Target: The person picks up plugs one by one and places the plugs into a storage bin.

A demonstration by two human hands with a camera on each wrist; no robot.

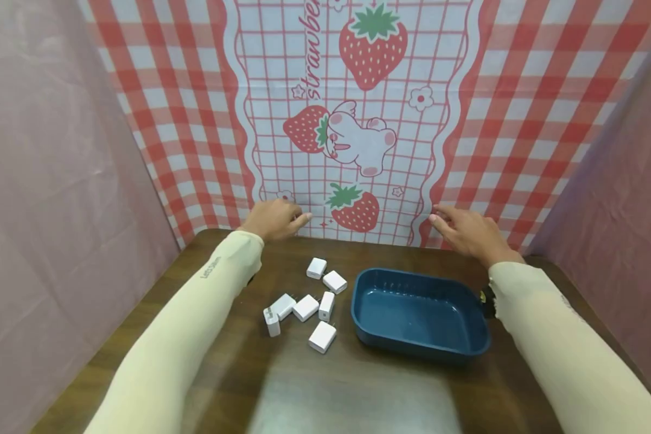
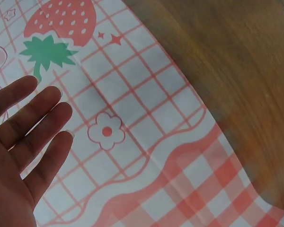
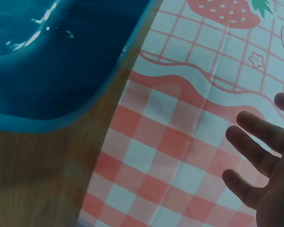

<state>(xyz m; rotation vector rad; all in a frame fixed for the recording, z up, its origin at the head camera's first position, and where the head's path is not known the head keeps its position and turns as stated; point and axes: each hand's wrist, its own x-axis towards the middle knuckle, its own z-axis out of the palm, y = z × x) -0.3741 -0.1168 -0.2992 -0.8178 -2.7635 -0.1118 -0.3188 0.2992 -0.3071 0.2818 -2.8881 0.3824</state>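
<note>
Several white plug-in chargers (image 1: 306,308) lie loosely grouped on the table, left of a dark blue rectangular tub (image 1: 420,316). My left hand (image 1: 273,219) hovers above the far table edge beyond the chargers, holding nothing; its fingers look relaxed and spread in the left wrist view. Over the far right side, past the tub, my right hand (image 1: 469,234) is also in the air with nothing in it. Its loosely extended fingers (image 3: 255,146) show in the right wrist view, with the corner of the tub (image 3: 52,124) nearby.
The brown wooden table (image 1: 222,361) ends at a hanging cloth (image 1: 347,150) with strawberries and red checks. Pink fabric walls (image 1: 54,211) close in both sides. One charger (image 1: 272,322) stands nearest the left forearm, its metal prongs visible.
</note>
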